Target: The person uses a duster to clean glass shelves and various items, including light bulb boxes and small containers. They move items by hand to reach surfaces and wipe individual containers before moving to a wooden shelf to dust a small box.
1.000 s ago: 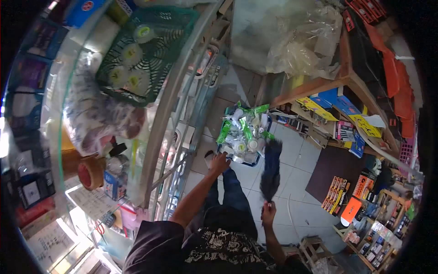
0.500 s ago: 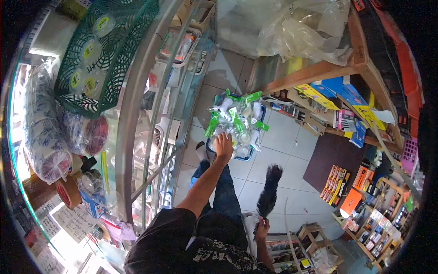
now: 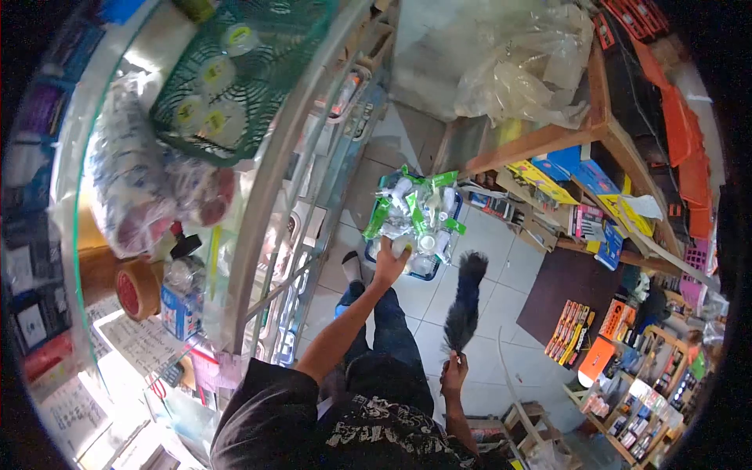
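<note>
My left hand [image 3: 391, 263] reaches down to the near side of a blue basket [image 3: 427, 274] on the floor. Its fingers are curled at the clear plastic packs with green labels [image 3: 431, 211] that fill the basket; a small yellowish item shows by the fingertips, too small to name. Lower right, my right hand [image 3: 453, 371] is closed round the handle end of a black feather duster [image 3: 465, 305], whose feathers point up and away from me over the tiles.
Glass display shelves [image 3: 301, 184] run along the left, with a green basket [image 3: 243, 102] and wrapped rolls [image 3: 129, 180] on top. A wooden-framed shelf [image 3: 533, 141] with boxes stands at the right. A brown board [image 3: 560, 294] holds orange and yellow packs.
The view has shifted, so the shelves and basket appear further right. My left hand's fingers have curled in at the packs. The duster is now more upright.
</note>
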### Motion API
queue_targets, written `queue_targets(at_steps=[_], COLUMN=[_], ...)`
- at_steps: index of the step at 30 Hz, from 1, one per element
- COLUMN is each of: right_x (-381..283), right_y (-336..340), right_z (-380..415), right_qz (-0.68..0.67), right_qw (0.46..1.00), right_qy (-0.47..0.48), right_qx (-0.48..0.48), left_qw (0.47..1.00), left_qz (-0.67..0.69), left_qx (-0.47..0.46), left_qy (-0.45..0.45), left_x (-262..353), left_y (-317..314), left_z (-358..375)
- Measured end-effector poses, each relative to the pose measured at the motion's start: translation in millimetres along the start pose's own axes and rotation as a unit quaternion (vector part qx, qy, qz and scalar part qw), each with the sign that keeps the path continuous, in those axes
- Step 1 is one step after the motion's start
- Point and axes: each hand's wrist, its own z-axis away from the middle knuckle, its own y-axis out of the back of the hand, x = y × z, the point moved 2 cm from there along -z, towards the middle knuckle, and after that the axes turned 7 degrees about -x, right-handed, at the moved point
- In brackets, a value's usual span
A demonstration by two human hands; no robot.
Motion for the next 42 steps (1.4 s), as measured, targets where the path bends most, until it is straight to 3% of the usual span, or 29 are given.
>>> queue_targets(at_steps=[2,3,4,6,8,12,14,16,18,19,20,22,26,28,29,30,32,33,35,36,38,40,42], right_x=[-10,-16,-28,-65,-83,-141,-157,-166,-172,-182,-196,-225,-227,-208,-204,-206,-209,-220,-238,-240,-233,-228,-221], right_y=[-6,-9,-15,-38,-55,-95,-105,-113,-118,-125,-132,-142,-134,-117,-115,-114,-114,-120,-130,-131,-122,-112,-104], right_z=[0,0,3,24,35,85,96,96,93,96,101,121,131,126,130,131,132,137,139,139,135,145,145], right_qz=[-0.001,-0.002,-0.004,-0.011,0.034,0.138,0.175,0.210,0.264,0.274,0.272,0.235,0.253,0.281,0.265,0.264,0.237,0.192,0.133,0.074,0.134,0.251,0.241], right_qw=[1.000,0.998,0.996,0.992,0.973,0.925,0.904,0.881,0.855,0.840,0.848,0.870,0.832,0.799,0.816,0.815,0.836,0.843,0.870,0.891,0.873,0.776,0.781], right_qy=[0.026,0.054,0.082,0.102,0.166,0.238,0.255,0.273,0.344,0.375,0.360,0.338,0.424,0.445,0.430,0.434,0.398,0.402,0.362,0.320,0.365,0.498,0.501], right_qx=[-0.015,-0.028,-0.041,-0.074,-0.158,-0.264,-0.296,-0.323,-0.283,-0.280,-0.277,-0.270,-0.253,-0.292,-0.282,-0.279,-0.293,-0.303,-0.307,-0.314,-0.296,-0.294,-0.286], left_qw=[0.975,0.939,0.939,0.827,0.838,0.724,0.837,0.848,0.867,0.814,0.814,0.810,0.803,0.695,0.680,0.679,0.795,0.796,0.798,0.799,0.769,0.755,0.726], left_qz=[0.210,0.343,0.343,0.556,0.543,0.658,0.498,0.483,0.459,0.579,0.579,0.571,0.579,0.647,0.622,0.621,0.518,0.517,0.585,0.582,0.603,0.621,0.657], left_qx=[0.059,0.009,0.017,-0.081,-0.046,-0.146,-0.059,-0.040,-0.020,-0.037,-0.037,-0.104,-0.053,-0.179,-0.196,-0.200,-0.100,-0.106,-0.085,-0.090,-0.140,-0.128,-0.094], left_qy=[-0.034,-0.033,-0.040,0.038,-0.008,-0.145,-0.219,-0.214,-0.194,-0.015,-0.018,-0.084,-0.130,-0.258,-0.335,-0.337,-0.298,-0.298,-0.122,-0.121,-0.159,-0.166,-0.182], left_x=[11,16,21,33,85,118,122,122,120,140,157,182,191,193,209,217,219,214,198,195,203,227,268], left_y=[20,33,49,71,103,144,152,153,150,147,145,139,162,184,189,183,159,147,126,128,144,154,169], left_z=[16,20,24,33,59,75,85,95,100,113,126,145,138,131,139,147,162,161,153,150,147,153,173])
